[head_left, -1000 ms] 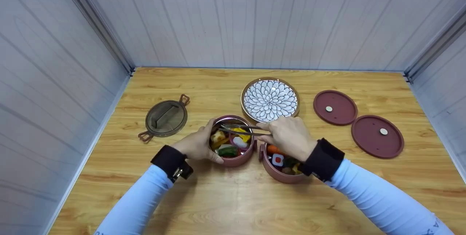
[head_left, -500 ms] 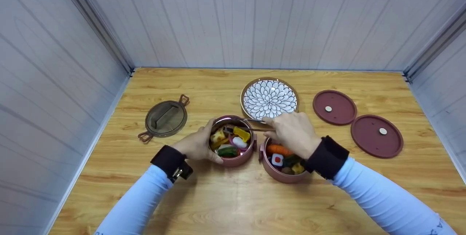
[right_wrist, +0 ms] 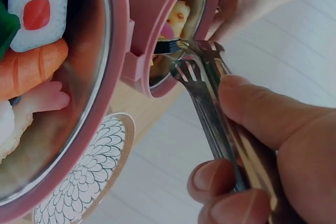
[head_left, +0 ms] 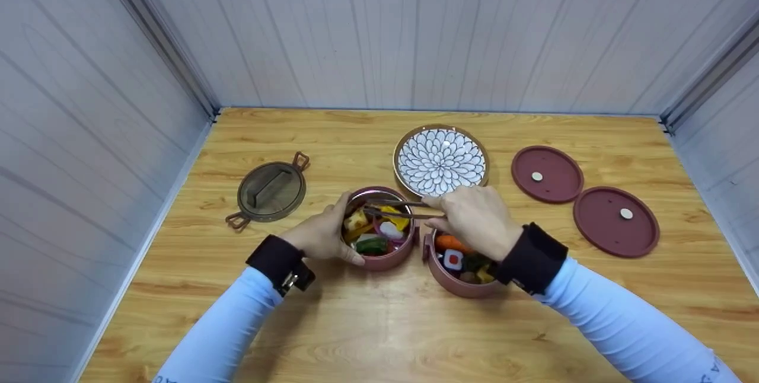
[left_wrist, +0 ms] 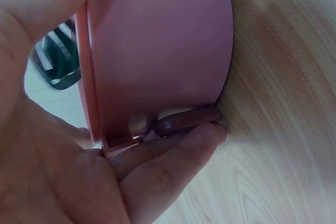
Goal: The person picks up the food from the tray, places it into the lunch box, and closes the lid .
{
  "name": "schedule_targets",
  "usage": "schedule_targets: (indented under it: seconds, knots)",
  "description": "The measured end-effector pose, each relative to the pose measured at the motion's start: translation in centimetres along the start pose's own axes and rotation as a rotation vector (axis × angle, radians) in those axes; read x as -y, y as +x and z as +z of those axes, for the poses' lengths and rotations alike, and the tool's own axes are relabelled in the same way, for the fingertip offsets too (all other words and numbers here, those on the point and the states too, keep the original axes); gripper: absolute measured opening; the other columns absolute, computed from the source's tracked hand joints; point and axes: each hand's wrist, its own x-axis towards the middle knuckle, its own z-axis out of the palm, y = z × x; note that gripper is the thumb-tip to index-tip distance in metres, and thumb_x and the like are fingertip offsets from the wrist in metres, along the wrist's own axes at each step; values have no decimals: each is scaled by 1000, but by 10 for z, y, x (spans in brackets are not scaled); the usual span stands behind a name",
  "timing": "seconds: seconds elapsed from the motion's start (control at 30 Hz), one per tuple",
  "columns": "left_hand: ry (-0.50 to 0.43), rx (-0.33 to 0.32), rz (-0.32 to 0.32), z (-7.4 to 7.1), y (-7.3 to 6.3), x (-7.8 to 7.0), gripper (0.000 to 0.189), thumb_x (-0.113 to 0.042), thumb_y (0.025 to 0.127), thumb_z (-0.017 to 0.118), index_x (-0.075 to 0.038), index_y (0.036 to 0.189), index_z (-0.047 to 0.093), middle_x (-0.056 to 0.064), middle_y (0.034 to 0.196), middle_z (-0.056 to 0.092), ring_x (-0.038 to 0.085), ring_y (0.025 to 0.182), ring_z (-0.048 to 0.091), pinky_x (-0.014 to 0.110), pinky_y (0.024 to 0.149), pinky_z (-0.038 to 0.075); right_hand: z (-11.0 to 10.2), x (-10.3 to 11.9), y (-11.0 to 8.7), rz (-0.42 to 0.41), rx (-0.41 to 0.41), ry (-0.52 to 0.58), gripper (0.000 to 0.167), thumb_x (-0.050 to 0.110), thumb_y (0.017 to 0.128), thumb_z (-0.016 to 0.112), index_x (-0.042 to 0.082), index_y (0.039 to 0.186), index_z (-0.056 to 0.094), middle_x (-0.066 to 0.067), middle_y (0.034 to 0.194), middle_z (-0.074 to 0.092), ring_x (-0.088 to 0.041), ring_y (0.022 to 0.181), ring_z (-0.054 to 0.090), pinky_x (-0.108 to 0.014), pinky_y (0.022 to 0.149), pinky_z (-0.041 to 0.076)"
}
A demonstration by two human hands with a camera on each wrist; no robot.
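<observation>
Right grip (head_left: 474, 217) holds tongs (head_left: 415, 216) | tips (right_wrist: 194, 83) over left pot (head_left: 388, 262), in left grip (head_left: 320, 236)

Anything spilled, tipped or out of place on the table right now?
Nothing stands out. The left pot and right pot stand upright with food pieces inside, and no spill shows on the visible table. The tongs are held in the right hand, which partly hides the right pot.

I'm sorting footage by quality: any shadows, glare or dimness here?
Head view: soft shadow on the table beside the left sleeve, small glint on the patterned plate; left wrist: the left hand looks dim; right wrist: bright highlights on the metal tongs.
</observation>
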Motion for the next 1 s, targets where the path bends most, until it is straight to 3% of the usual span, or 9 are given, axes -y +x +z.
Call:
schedule_targets:
  seconds: [0.17, 0.37, 0.5, 0.63, 0.87, 1.0]
  knots:
    - [10, 10, -6, 1, 1, 0, 144, -54, 59, 90, -14, 159, -7, 35, 149, 30, 49, 130, 42, 53, 112, 32, 3, -3, 2, 8, -6, 28, 33, 36, 91, 72, 23, 122, 72, 8, 48, 40, -10, 42, 35, -27, 37, 27]
    - [4, 3, 1, 0, 1, 0, 145, -52, 59, 90, -14, 159, -7, 35, 148, 32, 49, 129, 43, 53, 112, 32, -1, -2, 0, 20, -2, 44, 41, 40, 87, 75, 20, 122, 71, 8, 44, 23, -8, 40, 21, -23, 36, 22]
    - [0, 2, -3, 0, 1, 0, 145, -52, 59, 91, -14, 159, -7, 36, 148, 31, 48, 130, 42, 52, 112, 32, 1, -1, 1, 15, 12, 19, 42, 40, 86, 76, 21, 123, 70, 9, 46, 20, -8, 41, 21, -24, 37, 22]
    - [2, 3, -5, 1, 1, 0, 145, -52, 59, 91, -13, 159, -7, 36, 149, 29, 48, 130, 42, 52, 113, 31, 6, -5, 3, 17, 24, 48, 39, 39, 88, 74, 22, 123, 71, 7, 46, 29, -9, 41, 26, -25, 37, 24]
    - [-12, 4, -10, 0, 0, 0, 145, -53, 59, 90, -14, 159, -8, 35, 150, 28, 48, 132, 40, 53, 113, 30, 11, -12, 6, 84, 128, 182, 40, 43, 92, 69, 21, 125, 70, 6, 52, 45, -9, 44, 34, -24, 37, 28]
    - [-5, 9, -4, 0, 0, 0, 145, -53, 60, 90, -13, 159, -9, 38, 151, 24, 50, 133, 38, 53, 114, 29, 9, -10, 3, 74, 73, 158, 43, 43, 92, 69, 18, 126, 70, 6, 53, 44, -9, 44, 34, -25, 37, 28]
